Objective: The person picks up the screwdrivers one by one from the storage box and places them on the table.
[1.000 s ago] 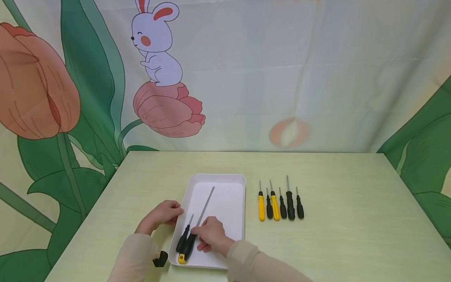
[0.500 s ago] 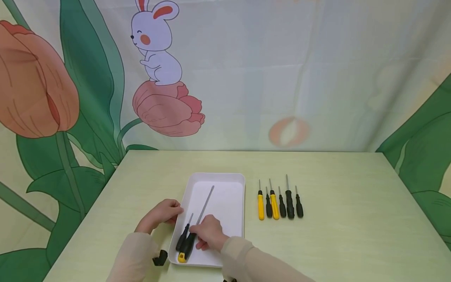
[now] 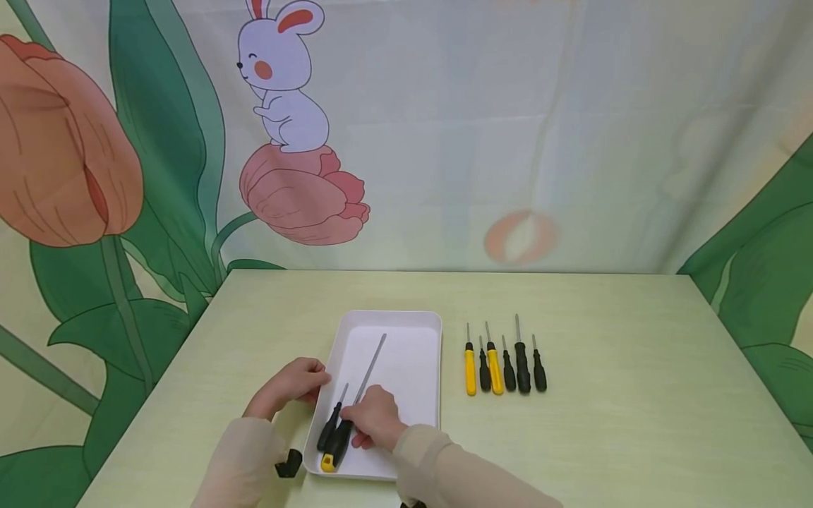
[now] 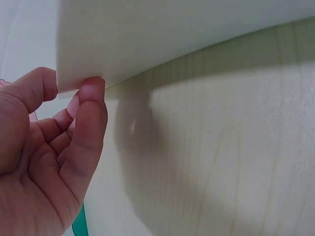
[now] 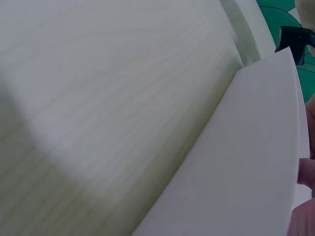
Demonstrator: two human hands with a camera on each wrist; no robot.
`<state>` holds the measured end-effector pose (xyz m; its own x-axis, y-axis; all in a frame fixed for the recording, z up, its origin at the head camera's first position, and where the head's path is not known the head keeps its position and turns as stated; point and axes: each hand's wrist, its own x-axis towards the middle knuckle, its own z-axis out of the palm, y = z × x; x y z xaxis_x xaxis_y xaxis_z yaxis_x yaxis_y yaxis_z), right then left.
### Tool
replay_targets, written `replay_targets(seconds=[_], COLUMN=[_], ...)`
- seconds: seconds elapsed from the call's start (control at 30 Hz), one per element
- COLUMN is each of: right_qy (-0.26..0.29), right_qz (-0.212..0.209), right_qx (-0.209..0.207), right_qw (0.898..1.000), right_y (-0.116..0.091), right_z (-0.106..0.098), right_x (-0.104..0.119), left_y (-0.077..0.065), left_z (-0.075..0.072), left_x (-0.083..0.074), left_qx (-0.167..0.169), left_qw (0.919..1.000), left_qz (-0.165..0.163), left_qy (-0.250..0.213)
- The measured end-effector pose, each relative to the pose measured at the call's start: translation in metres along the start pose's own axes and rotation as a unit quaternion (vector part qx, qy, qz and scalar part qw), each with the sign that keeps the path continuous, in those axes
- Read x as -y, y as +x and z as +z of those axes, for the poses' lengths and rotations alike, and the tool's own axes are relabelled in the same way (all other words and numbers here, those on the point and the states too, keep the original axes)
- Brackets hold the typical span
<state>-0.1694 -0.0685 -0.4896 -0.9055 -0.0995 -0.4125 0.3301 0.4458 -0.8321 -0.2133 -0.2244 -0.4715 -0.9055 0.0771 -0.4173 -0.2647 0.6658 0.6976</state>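
Note:
My right hand (image 3: 376,416) pinches a long screwdriver (image 3: 336,448) with a black handle and yellow butt, close to where the shaft meets the handle. It lies slanted in a white tray (image 3: 419,367), beside a smaller black-handled screwdriver (image 3: 329,430). On the tray's left side, my left hand (image 3: 292,386) holds the rim. The left wrist view shows thumb and fingers of that hand (image 4: 54,147) pinching the tray wall (image 4: 147,39). In the right wrist view, only part of the right hand (image 5: 302,216) shows past the tray's side; the screwdriver is hidden there.
Right of the tray, several screwdrivers lie in a row, shafts pointing away: two yellow-handled, one at the left end (image 3: 471,370), the others black, including a larger one (image 3: 523,370). A black object (image 3: 289,463) sits by my left sleeve. A printed curtain (image 3: 444,141) hangs behind the table (image 3: 635,395).
My right cuff and forearm have shifted slightly to the left, while the right fingers stay at the long screwdriver. The left hand, the tray and the row of screwdrivers keep their places.

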Motion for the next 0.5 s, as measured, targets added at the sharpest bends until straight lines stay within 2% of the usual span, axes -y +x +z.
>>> replay_targets(seconds=[0.27, 0.5], right_qy=[-0.005, -0.016], right_qz=[-0.007, -0.019], right_qx=[-0.008, -0.013], right_qw=[1.0, 1.0], right_y=[-0.0002, -0.0003], right_z=[0.002, 0.0029], right_x=[0.0006, -0.0004], left_y=[-0.0011, -0.0001], left_z=[-0.0002, 0.0001], left_x=[0.0004, 0.0002], left_qx=[0.001, -0.001], left_qw=[1.0, 1.0], left_qz=[0.008, 0.002], left_qy=[-0.005, -0.006])
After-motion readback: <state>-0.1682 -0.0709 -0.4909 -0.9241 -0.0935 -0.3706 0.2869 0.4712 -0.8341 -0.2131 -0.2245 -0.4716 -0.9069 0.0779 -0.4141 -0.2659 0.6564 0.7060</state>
